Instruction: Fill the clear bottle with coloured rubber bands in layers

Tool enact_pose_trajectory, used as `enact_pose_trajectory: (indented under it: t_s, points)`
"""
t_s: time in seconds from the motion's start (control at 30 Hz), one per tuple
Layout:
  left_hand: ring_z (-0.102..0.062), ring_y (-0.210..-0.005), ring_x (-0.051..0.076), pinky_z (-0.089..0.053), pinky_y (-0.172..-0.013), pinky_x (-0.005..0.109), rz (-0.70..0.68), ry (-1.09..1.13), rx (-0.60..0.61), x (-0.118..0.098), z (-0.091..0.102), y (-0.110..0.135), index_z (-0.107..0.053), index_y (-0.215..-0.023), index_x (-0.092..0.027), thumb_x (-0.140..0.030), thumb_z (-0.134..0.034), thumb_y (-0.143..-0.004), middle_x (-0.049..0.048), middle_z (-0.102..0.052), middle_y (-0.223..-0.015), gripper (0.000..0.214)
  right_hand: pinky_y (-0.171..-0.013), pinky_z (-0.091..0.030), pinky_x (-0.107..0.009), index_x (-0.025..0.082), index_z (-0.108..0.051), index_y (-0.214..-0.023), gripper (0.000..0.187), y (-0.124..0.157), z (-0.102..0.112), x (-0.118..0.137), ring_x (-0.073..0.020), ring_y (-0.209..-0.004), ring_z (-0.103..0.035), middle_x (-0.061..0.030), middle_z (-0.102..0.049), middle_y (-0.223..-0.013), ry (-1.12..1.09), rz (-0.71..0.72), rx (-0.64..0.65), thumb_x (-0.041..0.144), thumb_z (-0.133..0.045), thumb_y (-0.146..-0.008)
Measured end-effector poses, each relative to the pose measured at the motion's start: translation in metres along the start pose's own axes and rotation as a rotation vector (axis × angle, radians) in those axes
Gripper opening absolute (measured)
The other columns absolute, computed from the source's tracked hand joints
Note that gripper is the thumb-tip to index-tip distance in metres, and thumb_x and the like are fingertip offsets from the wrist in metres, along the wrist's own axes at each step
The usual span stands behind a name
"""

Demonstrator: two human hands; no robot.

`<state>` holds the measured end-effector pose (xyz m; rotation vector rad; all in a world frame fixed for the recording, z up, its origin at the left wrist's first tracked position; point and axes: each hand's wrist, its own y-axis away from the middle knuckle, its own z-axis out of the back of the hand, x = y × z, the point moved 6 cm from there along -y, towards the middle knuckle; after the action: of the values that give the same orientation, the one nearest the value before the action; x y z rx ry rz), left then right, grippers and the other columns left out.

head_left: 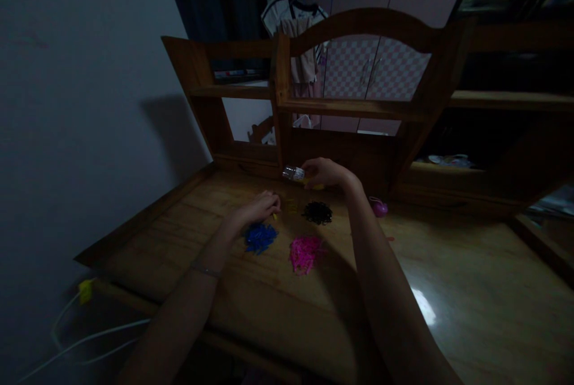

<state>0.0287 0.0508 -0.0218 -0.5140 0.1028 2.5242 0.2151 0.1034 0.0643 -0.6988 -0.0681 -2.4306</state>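
Observation:
My right hand (pixel 327 173) is held above the far part of the table, its fingers closed around a small container (pixel 294 173) with a clear, shiny end pointing left and yellow showing below the fingers. My left hand (pixel 262 207) rests low over the tabletop, fingers curled together; a small yellow piece (pixel 275 216) shows at its fingertips. Just right of it lies a little patch of yellow pieces (pixel 292 205). Close by are a pile of blue strips (pixel 260 237), a heap of pink strips (pixel 305 253) and a pile of black pieces (pixel 318 213).
The wooden tabletop (pixel 269 301) backs onto a wooden shelf unit (pixel 354 109). A purple round object (pixel 379 208) and a small reddish piece (pixel 390 239) lie right of my right forearm. White cables (pixel 98 335) hang at the lower left. The room is dim.

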Motion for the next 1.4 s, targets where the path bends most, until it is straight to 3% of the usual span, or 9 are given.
enact_pose_trajectory:
  t_s: [0.1, 0.2, 0.3, 0.43, 0.67, 0.87, 1.13, 1.27, 1.4]
  points:
    - [-0.051, -0.09, 0.018, -0.041, -0.08, 0.028, -0.045, 0.1, -0.038, -0.001, 0.012, 0.004, -0.058, -0.086, -0.017, -0.027, -0.05, -0.086, 0.0041, -0.056, -0.09, 0.012, -0.076, -0.048, -0.027, 0.02, -0.068, -0.11, 0.054, 0.0, 0.001, -0.001, -0.0202, -0.09, -0.065, -0.0046, -0.071, -0.1, 0.009, -0.009, -0.004, 0.026, -0.08, -0.058]
    - [-0.051, -0.078, 0.015, -0.041, -0.068, 0.024, -0.031, 0.229, -0.002, 0.008, 0.016, 0.009, -0.056, -0.084, -0.017, -0.031, -0.052, -0.084, 0.0017, -0.056, -0.083, 0.014, -0.075, -0.048, -0.026, 0.02, -0.068, -0.11, 0.053, 0.001, 0.001, -0.001, -0.0194, -0.089, -0.065, -0.0043, -0.071, -0.099, 0.015, -0.017, -0.002, 0.025, -0.08, -0.059]
    - [-0.048, -0.067, 0.013, -0.038, -0.058, 0.022, -0.004, 0.355, 0.12, 0.015, 0.008, 0.01, -0.056, -0.084, -0.016, -0.033, -0.056, -0.081, 0.0, -0.054, -0.076, 0.017, -0.073, -0.047, -0.024, 0.019, -0.068, -0.11, 0.052, 0.001, 0.001, 0.0, -0.0186, -0.088, -0.065, -0.0045, -0.072, -0.098, 0.008, -0.014, -0.005, 0.023, -0.08, -0.059]
    - [-0.05, -0.068, 0.012, -0.04, -0.059, 0.021, -0.037, 0.476, 0.199, 0.015, -0.005, 0.007, -0.058, -0.092, -0.016, -0.031, -0.061, -0.078, 0.0005, -0.056, -0.078, 0.021, -0.073, -0.048, -0.025, 0.018, -0.068, -0.109, 0.053, 0.0, 0.0, -0.001, -0.0191, -0.088, -0.065, -0.0051, -0.072, -0.098, -0.01, -0.006, 0.002, 0.025, -0.08, -0.058]
    - [-0.052, -0.07, 0.013, -0.04, -0.06, 0.022, -0.045, 0.36, 0.212, 0.016, -0.007, 0.006, -0.06, -0.086, -0.015, -0.032, -0.062, -0.077, 0.0016, -0.058, -0.076, 0.019, -0.075, -0.048, -0.026, 0.018, -0.068, -0.111, 0.054, 0.0, 0.001, -0.001, -0.0202, -0.09, -0.065, -0.0056, -0.071, -0.1, -0.011, -0.014, 0.003, 0.025, -0.08, -0.058]
    - [-0.053, -0.087, 0.018, -0.042, -0.077, 0.027, -0.071, 0.084, 0.061, 0.005, 0.002, 0.004, -0.062, -0.082, -0.018, -0.03, -0.055, -0.082, 0.004, -0.059, -0.086, 0.013, -0.077, -0.048, -0.027, 0.019, -0.068, -0.11, 0.053, -0.001, 0.0, -0.001, -0.02, -0.09, -0.065, -0.0047, -0.072, -0.1, 0.001, -0.003, -0.002, 0.024, -0.08, -0.058]
    - [-0.058, -0.091, 0.019, -0.045, -0.082, 0.03, -0.092, 0.11, -0.231, -0.015, 0.003, -0.013, -0.06, -0.093, -0.019, -0.025, -0.05, -0.088, 0.0042, -0.064, -0.094, 0.013, -0.076, -0.049, -0.028, 0.019, -0.068, -0.111, 0.054, -0.001, 0.001, -0.001, -0.0202, -0.088, -0.065, -0.0054, -0.072, -0.098, 0.006, -0.009, -0.01, 0.027, -0.08, -0.058]
    - [-0.059, -0.101, 0.021, -0.045, -0.092, 0.033, -0.11, 0.079, -0.257, -0.009, -0.001, -0.018, -0.064, -0.103, -0.019, -0.029, -0.055, -0.086, 0.0068, -0.064, -0.103, 0.022, -0.076, -0.049, -0.025, 0.019, -0.068, -0.111, 0.054, 0.0, 0.002, 0.0, -0.0191, -0.089, -0.066, -0.005, -0.072, -0.1, -0.008, -0.009, -0.008, 0.025, -0.081, -0.059]
    - [-0.052, -0.117, 0.025, -0.041, -0.101, 0.035, -0.115, 0.081, -0.252, -0.007, -0.005, -0.016, -0.06, -0.12, -0.019, -0.041, -0.062, -0.082, 0.0104, -0.056, -0.124, 0.044, -0.076, -0.049, -0.024, 0.019, -0.067, -0.111, 0.053, 0.002, 0.004, 0.001, -0.0188, -0.09, -0.066, -0.0049, -0.072, -0.101, -0.003, -0.009, -0.009, 0.024, -0.081, -0.06]
